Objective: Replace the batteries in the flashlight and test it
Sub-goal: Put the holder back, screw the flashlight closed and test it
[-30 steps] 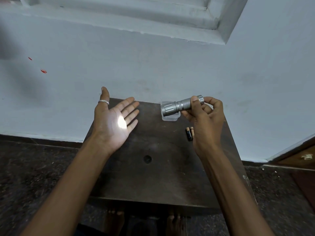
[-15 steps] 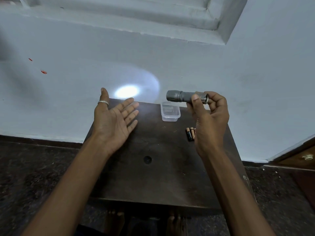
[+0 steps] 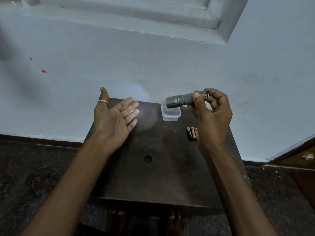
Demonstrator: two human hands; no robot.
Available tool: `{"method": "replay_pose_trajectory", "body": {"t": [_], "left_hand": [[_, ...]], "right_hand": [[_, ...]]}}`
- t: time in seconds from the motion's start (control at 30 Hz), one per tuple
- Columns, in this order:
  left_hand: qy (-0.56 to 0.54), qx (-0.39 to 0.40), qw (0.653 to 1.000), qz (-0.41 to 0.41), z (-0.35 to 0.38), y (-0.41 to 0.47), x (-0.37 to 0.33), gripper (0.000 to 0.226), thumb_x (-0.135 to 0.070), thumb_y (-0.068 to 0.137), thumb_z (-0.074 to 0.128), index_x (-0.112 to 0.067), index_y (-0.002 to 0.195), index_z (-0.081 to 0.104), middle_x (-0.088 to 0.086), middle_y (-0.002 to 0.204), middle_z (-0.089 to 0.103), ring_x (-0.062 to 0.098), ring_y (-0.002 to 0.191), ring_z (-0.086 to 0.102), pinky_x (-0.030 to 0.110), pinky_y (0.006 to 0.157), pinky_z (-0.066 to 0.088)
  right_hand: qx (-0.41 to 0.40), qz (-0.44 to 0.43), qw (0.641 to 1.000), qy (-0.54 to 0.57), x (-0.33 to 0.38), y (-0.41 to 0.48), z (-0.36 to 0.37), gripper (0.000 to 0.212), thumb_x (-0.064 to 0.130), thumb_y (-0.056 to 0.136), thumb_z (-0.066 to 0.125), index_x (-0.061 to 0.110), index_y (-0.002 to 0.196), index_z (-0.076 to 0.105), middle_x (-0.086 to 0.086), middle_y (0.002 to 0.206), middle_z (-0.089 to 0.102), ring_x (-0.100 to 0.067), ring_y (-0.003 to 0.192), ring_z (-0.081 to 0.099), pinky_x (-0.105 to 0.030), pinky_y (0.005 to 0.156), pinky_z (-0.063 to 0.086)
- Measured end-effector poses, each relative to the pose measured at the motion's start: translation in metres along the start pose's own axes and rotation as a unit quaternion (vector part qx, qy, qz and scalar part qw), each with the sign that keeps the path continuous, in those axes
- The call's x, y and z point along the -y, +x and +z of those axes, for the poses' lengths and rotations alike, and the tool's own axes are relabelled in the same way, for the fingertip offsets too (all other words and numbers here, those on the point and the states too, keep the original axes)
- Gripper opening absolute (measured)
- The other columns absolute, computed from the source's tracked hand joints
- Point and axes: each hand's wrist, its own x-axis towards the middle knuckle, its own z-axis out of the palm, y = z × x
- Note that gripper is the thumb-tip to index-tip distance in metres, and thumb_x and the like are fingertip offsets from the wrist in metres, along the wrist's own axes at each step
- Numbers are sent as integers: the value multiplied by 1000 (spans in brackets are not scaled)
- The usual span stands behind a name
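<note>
Head view: right hand (image 3: 210, 116) holds lit flashlight (image 3: 183, 100) toward open left hand (image 3: 114, 120).

The left hand (image 3: 114, 121) is held flat, palm up, fingers extended together and thumb raised apart, a silver ring on the thumb, over the far left corner of the tabletop. The right hand (image 3: 210, 116) is raised near the far right corner, thumb and curled fingers pinching a grey metal flashlight (image 3: 183, 100).

A home room: painted wall (image 3: 170, 65), stone floor (image 3: 34, 167), small wooden table (image 3: 153, 176).
</note>
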Motion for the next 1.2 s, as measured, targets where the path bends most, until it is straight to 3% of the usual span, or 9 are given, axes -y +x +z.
{"method": "replay_pose_trajectory", "body": {"t": [0.1, 0.23, 0.37, 0.53, 0.73, 1.0, 1.2], "left_hand": [[-5, 3, 1000, -2, -1, 1, 0, 90, -82, 83, 31, -14, 138, 54, 5, 138, 60, 21, 136, 47, 43, 119, 25], [-3, 1, 1000, -3, 0, 2, 0, 91, -82, 83, 32, -14, 138, 54, 5, 138, 60, 21, 134, 48, 43, 118, 26], [-14, 5, 1000, -8, 0, 1, 0, 90, -81, 83, 32, -13, 139, 53, 5, 139, 59, 21, 136, 47, 43, 119, 25], [-20, 1, 1000, -10, 3, 1, 0, 90, -81, 84, 32, -12, 140, 51, 6, 140, 58, 23, 137, 45, 44, 119, 25], [-25, 1, 1000, -13, 4, 0, 1, 90, -80, 85, 32, -12, 140, 52, 6, 139, 59, 23, 137, 45, 43, 118, 25], [-30, -3, 1000, -9, 4, 0, 1, 89, -79, 85, 32, -12, 140, 52, 6, 140, 59, 23, 137, 44, 44, 119, 24], [-13, 6, 1000, -6, 1, 0, 2, 91, -82, 83, 29, -14, 141, 51, 4, 139, 59, 20, 135, 47, 43, 119, 24]], "right_hand": [[14, -9, 999, -38, 2, 0, -1, 30, 12, 92, 72, 9, 119, 61, -4, 107, 68, -3, 74, 70, -39, 81, 63], [26, -11, 997, -65, 2, -2, -1, 25, 18, 90, 75, 19, 113, 65, -8, 107, 71, -11, 80, 68, -47, 84, 62], [29, 6, 999, -44, 3, -2, 0, 27, 16, 91, 73, 13, 116, 63, -6, 103, 69, -6, 77, 69, -31, 74, 62], [11, 37, 999, -18, 2, -2, 2, 33, 19, 93, 72, 8, 121, 57, -11, 97, 71, -11, 81, 72, -37, 77, 63], [1, 71, 996, 44, 4, -3, 3, 38, 21, 95, 69, 5, 125, 51, -11, 91, 68, -15, 78, 73, -28, 72, 61], [-23, 58, 997, 37, 1, -1, 3, 24, 20, 92, 72, 7, 104, 56, -21, 95, 70, -26, 81, 75, -33, 72, 62], [-18, 56, 998, 35, 0, 0, 1, 19, 16, 93, 72, 2, 96, 59, -13, 80, 69, -25, 75, 75, -32, 68, 62]]}}
